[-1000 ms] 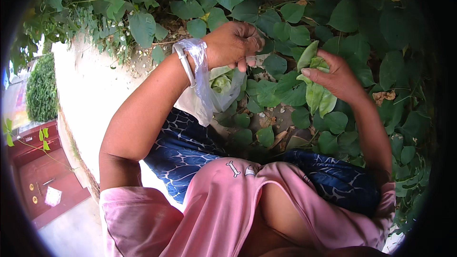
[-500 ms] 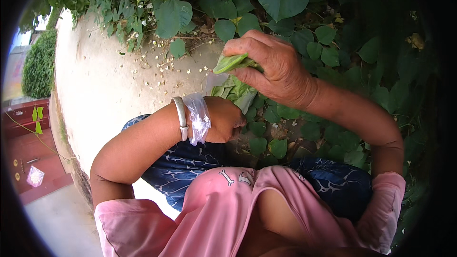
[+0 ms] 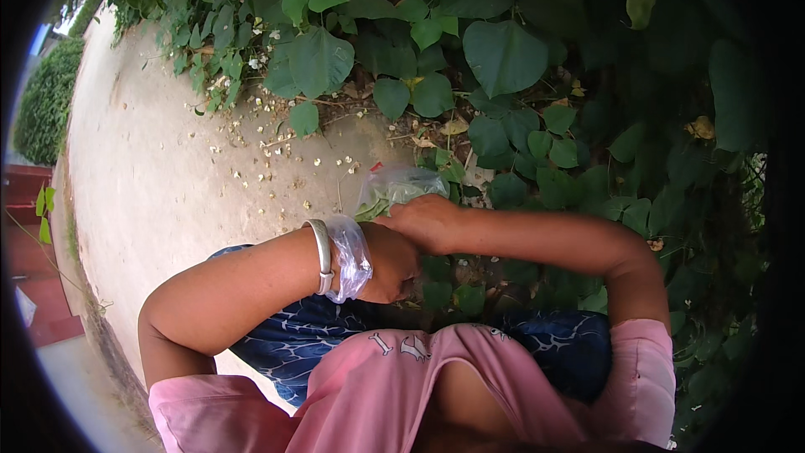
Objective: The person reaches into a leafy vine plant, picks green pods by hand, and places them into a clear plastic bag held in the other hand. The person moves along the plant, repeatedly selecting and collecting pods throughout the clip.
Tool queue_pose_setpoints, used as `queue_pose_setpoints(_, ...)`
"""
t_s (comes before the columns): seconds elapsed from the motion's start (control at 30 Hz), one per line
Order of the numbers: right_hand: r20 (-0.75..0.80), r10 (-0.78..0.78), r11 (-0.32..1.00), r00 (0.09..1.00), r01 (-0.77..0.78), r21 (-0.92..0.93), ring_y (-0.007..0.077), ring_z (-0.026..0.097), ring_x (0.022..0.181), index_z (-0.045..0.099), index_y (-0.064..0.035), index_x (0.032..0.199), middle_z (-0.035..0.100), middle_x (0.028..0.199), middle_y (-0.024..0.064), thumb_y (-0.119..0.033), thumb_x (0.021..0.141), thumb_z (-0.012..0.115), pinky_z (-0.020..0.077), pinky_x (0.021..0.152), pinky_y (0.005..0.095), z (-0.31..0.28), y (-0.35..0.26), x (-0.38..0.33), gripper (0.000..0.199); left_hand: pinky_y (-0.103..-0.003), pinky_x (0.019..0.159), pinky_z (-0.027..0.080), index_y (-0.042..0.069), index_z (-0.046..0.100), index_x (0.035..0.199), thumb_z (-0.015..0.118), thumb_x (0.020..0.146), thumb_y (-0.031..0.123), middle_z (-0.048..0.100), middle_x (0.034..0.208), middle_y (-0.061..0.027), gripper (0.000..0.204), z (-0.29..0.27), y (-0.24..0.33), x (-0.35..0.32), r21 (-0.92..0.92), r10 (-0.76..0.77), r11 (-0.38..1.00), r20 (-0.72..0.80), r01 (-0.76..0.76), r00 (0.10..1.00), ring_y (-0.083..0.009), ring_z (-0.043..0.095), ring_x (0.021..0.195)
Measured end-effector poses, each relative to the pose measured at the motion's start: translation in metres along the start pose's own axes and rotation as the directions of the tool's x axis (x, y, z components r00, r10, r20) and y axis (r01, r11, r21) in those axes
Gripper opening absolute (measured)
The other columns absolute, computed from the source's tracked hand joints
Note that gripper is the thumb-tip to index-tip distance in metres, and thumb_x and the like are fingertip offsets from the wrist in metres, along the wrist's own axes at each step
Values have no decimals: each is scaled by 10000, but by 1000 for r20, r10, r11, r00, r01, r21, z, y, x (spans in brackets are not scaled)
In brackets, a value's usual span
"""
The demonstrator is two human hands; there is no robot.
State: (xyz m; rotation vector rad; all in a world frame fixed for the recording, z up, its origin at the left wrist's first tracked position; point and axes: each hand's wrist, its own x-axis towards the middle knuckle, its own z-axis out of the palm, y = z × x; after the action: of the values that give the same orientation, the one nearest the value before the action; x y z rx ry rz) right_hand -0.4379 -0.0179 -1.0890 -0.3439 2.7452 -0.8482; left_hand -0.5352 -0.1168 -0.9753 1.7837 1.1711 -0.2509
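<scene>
A clear plastic bag [image 3: 419, 178] holding flat green pods [image 3: 377, 206] is just past my hands. My right hand [image 3: 429, 220] reaches across to the bag's mouth, above my left. Its fingertips are down among the green stuff and mostly hidden, so I cannot tell whether they grip any pods. My left hand [image 3: 387, 262] lies under and beside it with the fingers curled in; what they hold is out of sight. Round my left wrist are a silver bangle [image 3: 319, 253] and a twisted band of clear plastic [image 3: 350, 256].
Broad-leaved green vines [image 3: 503, 59] crowd the far side and the right. Small pale fallen petals [image 3: 268, 147] dot the concrete ground [image 3: 159, 151] on the left. A rounded bush [image 3: 50, 101] and a red surface [image 3: 33, 243] stand at the far left.
My right hand has come down and inward from the vines, bringing the green pods it was gripping to the bag. My left hand stays curled beside the bag. The view has shifted slightly.
</scene>
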Motion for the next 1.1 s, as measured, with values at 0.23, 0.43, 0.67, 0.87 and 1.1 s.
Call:
queue_pose_setpoints(0.23, 201, 111, 993, 973, -117, 18, 304, 644, 847, 653, -61, 784, 657, 891, 156, -246, 745, 557, 514, 654, 430, 14, -8, 70, 212, -439, 714, 480, 17, 609, 818, 450, 816, 237, 614, 785, -205, 272, -1, 5, 16, 37, 64, 997, 106, -68, 992, -372, 598, 764)
queue_pose_setpoints(0.43, 159, 170, 981, 972, -182, 62, 333, 610, 931, 613, -40, 969, 621, 984, 201, -223, 750, 557, 496, 755, 426, 11, 3, 92, 291, -457, 709, 473, 19, 598, 871, 440, 825, 235, 608, 767, -212, 272, -8, 18, 15, 21, 62, 998, 156, -67, 986, -382, 597, 751)
queue_pose_setpoints(0.67, -34, 127, 988, 991, -124, 87, 359, 600, 813, 571, -19, 887, 600, 857, 167, -112, 767, 568, 486, 693, 417, -40, -6, -4, 152, -435, 706, 485, 63, 607, 933, 476, 819, 226, 625, 778, -179, 239, -19, 6, -7, 12, 44, 999, -100, -43, 994, -357, 610, 746)
queue_pose_setpoints(0.87, -805, 357, 928, 473, -277, 248, 72, 529, 703, 541, -2, 895, 561, 794, 31, -106, 878, 559, 432, 632, 224, -187, -34, -97, 107, -449, 688, 481, 67, 604, 932, 496, 837, 261, 617, 747, -188, 241, -21, 0, -16, -20, 15, 1000, -186, -19, 982, -372, 605, 721)
queue_pose_setpoints(1.1, -992, -51, 829, -116, -558, 23, 86, 543, 750, 556, -13, 971, 591, 819, 18, -231, 877, 604, 429, 692, 241, -259, 22, -151, 242, -464, 686, 468, 46, 593, 904, 503, 846, 271, 605, 739, -207, 249, -27, 6, -5, 21, 106, 994, -233, -104, 967, -388, 597, 727)
